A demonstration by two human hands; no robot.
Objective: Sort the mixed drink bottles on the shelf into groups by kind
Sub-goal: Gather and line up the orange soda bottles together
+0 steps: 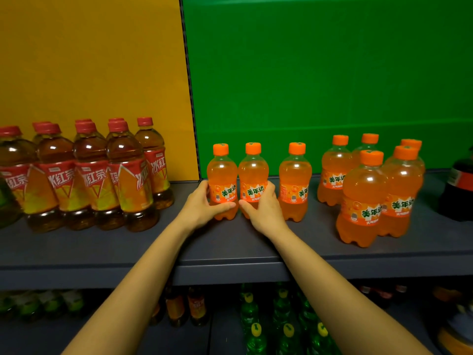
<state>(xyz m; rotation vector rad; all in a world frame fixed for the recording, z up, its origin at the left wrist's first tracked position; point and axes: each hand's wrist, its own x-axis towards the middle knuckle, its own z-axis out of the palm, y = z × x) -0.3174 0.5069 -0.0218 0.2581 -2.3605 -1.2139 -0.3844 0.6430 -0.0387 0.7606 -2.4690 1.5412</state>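
Two small orange soda bottles stand side by side on the grey shelf (230,249). My left hand (202,206) grips the left orange bottle (222,172) low on its label. My right hand (263,208) grips the bottle beside it (253,170) the same way. A third orange bottle (294,178) stands alone just to the right. Further right is a cluster of several orange bottles (363,196). On the left of the shelf stand several red-capped iced tea bottles (89,172) in a group.
A dark cola bottle (458,185) sits at the far right edge, and a green bottle (5,201) shows at the far left. The lower shelf holds green bottles (281,324) and tea bottles (195,306). Yellow and green panels back the shelf.
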